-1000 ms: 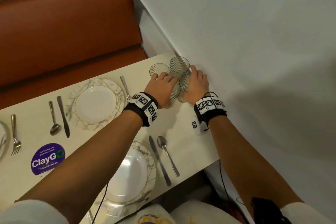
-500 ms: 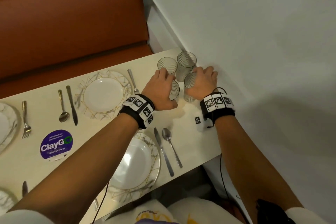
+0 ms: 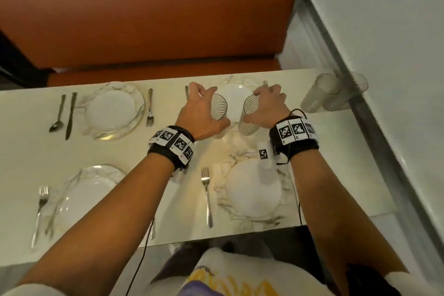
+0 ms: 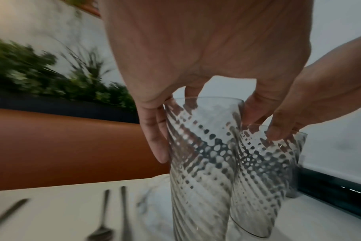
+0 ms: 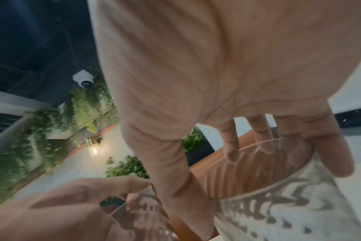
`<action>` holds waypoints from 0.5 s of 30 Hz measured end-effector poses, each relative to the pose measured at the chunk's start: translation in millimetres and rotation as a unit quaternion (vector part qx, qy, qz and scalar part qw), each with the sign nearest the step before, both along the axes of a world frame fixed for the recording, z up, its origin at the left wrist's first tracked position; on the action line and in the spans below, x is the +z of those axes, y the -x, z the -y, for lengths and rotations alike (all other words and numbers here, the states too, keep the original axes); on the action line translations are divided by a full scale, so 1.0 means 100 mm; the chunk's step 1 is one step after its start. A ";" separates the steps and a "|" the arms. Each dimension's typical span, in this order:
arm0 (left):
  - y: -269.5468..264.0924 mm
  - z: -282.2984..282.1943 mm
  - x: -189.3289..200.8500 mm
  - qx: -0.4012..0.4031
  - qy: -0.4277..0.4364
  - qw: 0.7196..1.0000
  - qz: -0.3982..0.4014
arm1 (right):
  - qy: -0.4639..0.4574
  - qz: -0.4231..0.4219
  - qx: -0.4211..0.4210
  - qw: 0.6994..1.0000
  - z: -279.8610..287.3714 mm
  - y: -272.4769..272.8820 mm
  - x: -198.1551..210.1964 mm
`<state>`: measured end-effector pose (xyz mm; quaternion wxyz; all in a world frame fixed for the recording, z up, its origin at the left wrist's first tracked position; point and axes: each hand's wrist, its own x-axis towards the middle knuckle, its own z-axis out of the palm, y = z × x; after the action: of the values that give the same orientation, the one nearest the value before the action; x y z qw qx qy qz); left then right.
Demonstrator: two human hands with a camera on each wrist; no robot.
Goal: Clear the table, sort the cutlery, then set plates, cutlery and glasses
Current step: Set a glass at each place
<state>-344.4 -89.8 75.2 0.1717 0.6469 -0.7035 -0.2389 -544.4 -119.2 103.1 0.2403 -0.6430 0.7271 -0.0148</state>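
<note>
Each hand holds one ribbed clear glass from above, side by side over the middle of the table [image 3: 28,156]. My left hand [image 3: 217,108] grips the left glass [image 3: 219,133], also seen as the nearer glass [image 4: 200,163] in the left wrist view. My right hand [image 3: 252,106] grips the right glass [image 3: 247,127], whose rim [image 5: 278,195] fills the right wrist view. Two more glasses [image 3: 322,94] stand by the wall at the far right. A far plate [image 3: 235,91] lies partly hidden behind the held glasses.
Three other plates lie at far left [image 3: 113,108], near left [image 3: 84,194] and near right [image 3: 252,190]. Forks [image 3: 150,108], [image 3: 206,194], [image 3: 40,211], a spoon [image 3: 57,113] and a knife [image 3: 70,113] lie beside them. An orange bench [image 3: 144,19] runs behind; a white wall [image 3: 384,55] is on the right.
Both hands took one glass each from the cluster by the wall and carried them left, toward the table's middle. Two glasses stayed by the wall. The head view swung to face the table squarely.
</note>
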 end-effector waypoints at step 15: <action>-3.27 -0.76 -0.25 0.253 -0.045 0.962 -0.090 | -0.043 0.078 0.188 0.978 -0.50 -3.25 -0.33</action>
<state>-17.4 -14.2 50.6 0.2602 0.7865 -0.4871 -0.2764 -219.4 -69.0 69.8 0.3223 -0.7539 0.5724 0.0118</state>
